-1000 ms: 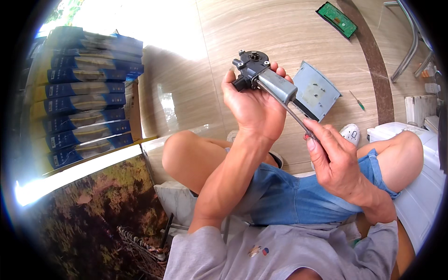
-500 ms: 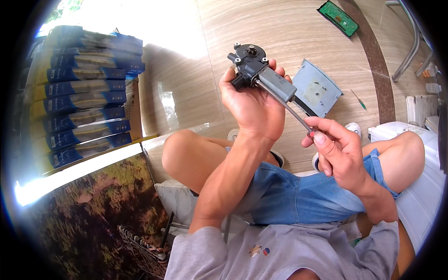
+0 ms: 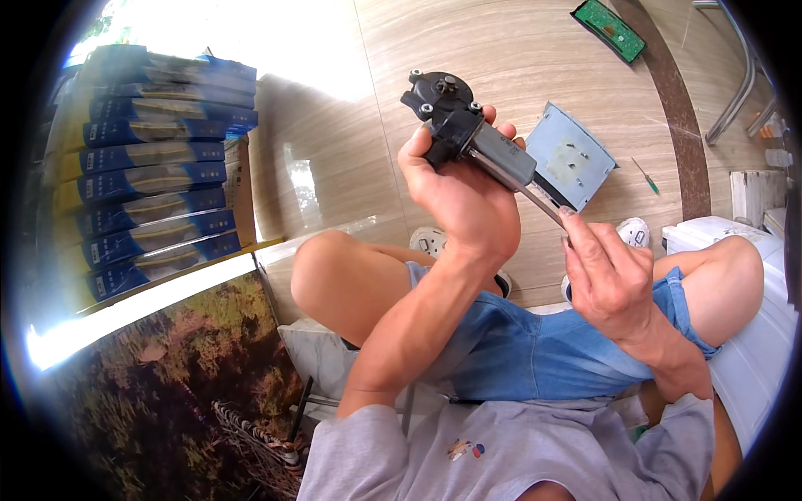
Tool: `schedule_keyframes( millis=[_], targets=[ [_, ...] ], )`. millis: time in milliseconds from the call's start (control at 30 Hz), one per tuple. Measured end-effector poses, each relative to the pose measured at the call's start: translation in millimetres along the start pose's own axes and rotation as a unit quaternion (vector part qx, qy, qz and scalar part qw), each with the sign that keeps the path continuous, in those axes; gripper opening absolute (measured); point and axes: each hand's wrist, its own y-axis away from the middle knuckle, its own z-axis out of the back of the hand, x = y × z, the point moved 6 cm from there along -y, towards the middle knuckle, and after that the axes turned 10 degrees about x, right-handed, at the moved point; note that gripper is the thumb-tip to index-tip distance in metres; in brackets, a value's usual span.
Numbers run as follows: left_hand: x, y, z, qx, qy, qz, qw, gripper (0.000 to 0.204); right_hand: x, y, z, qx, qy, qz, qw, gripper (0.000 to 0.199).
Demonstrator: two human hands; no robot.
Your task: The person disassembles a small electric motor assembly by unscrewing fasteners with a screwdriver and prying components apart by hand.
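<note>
A small electric gear motor [image 3: 469, 132], with a black round gear housing and a grey metal body, rests in my raised left hand [image 3: 469, 200]. The fingers of that hand wrap round it from beneath. My right hand [image 3: 614, 271] is closed on a screwdriver, whose thin metal shaft [image 3: 541, 200] runs along the motor's grey body. Its handle is hidden inside my fingers, and so is the exact place where the tip meets the motor.
On the tiled floor lie a light blue metal plate [image 3: 568, 159], a small green screwdriver [image 3: 648, 179] and a green circuit board [image 3: 611, 32]. Blue and yellow boxes [image 3: 154, 179] are stacked at left. Chair legs [image 3: 735, 92] stand at far right.
The motor has tilted slightly and shifted a little to the right. My right hand has turned, its fingers now stretched further along the screwdriver and covering its handle.
</note>
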Motion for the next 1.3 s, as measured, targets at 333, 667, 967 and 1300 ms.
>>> schedule_keyframes(
  millis=[333, 667, 967, 1300],
  targets=[
    [1, 0, 5, -0.013, 0.028, 0.039, 0.999, 0.05, -18, 3, -16, 0.118, -0.638, -0.331, 0.686, 0.032],
    [0, 3, 1, -0.011, 0.03, 0.021, 0.999, 0.051, -15, 2, -7, 0.018, -0.348, -0.182, 0.92, 0.028],
    [3, 5, 5, -0.021, 0.017, 0.025, 0.999, 0.05, -31, 6, -6, 0.078, -0.457, -0.266, 0.846, 0.028],
    [2, 4, 3, -0.005, 0.041, 0.024, 0.999, 0.049, 11, -4, 12, -0.065, 0.138, 0.025, 0.988, 0.03]
  ],
)
